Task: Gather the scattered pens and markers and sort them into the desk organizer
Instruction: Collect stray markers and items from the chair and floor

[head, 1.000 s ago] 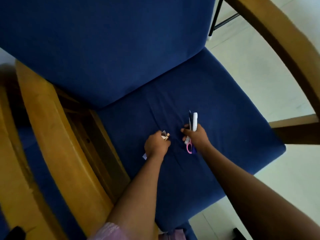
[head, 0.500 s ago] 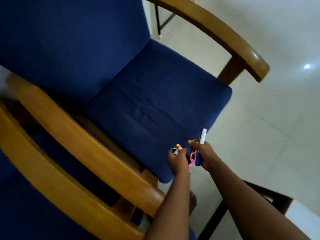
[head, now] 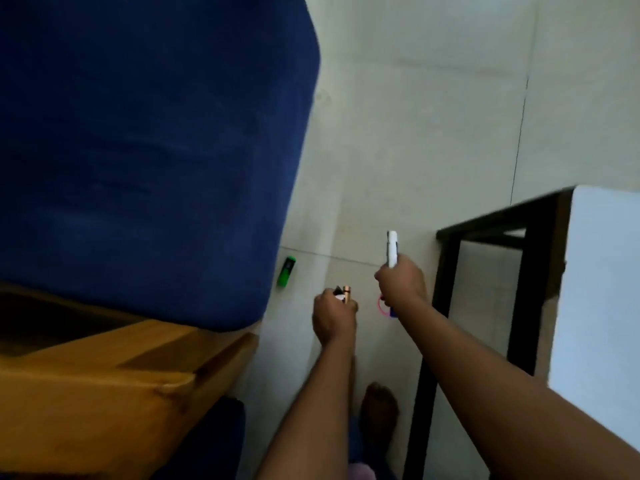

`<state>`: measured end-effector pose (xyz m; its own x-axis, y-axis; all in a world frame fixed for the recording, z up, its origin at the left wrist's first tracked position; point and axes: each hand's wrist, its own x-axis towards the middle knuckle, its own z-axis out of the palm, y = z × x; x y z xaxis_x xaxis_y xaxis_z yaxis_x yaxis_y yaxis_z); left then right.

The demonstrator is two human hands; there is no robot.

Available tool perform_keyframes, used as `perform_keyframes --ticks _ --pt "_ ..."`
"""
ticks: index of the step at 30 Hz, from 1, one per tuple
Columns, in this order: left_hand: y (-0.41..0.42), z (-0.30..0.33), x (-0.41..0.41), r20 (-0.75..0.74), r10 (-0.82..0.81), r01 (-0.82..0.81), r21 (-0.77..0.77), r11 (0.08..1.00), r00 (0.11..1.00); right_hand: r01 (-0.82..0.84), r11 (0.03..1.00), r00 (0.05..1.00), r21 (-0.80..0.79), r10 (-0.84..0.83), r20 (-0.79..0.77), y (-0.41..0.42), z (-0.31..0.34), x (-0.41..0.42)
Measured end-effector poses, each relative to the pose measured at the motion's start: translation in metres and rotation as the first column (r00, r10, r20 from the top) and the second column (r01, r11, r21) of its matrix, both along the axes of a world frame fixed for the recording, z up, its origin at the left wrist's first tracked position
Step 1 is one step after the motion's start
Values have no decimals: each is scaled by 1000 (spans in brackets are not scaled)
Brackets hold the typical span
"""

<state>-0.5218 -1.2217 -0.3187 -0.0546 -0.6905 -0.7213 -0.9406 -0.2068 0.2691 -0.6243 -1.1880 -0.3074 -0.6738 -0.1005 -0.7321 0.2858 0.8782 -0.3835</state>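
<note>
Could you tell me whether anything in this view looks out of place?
Yes: a green highlighter lies on the floor beside the blue chair cushion, not yet gathered. Both the left hand and right hand already grip stationery.

1. We see a blue seat cushion (head: pixel 149 150) filling the upper left.
2. Below it we see the chair's wooden frame (head: pixel 104 386).
3. We see a pale tiled floor (head: pixel 433 116) to the right.
4. We note a black metal table frame (head: pixel 446 306) beside a white tabletop (head: pixel 602 289).
</note>
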Motion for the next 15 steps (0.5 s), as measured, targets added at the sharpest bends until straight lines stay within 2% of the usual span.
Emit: perform_keyframes --ticks 4,8,12,15 --pt "-20 -79 13 122 -103 117 -117 986 987 -116 993 993 3 116 10 2 -71 7" --pt "-48 -133 21 246 -292 329 -126 936 924 -139 990 990 -14 139 30 1 -119 6" --pt "-75 -176 31 279 -347 382 -79 921 895 -159 987 986 4 158 42 2 -157 4" --pt "-93 -196 38 242 -327 355 -80 931 913 -193 981 980 20 192 50 4 -176 1"
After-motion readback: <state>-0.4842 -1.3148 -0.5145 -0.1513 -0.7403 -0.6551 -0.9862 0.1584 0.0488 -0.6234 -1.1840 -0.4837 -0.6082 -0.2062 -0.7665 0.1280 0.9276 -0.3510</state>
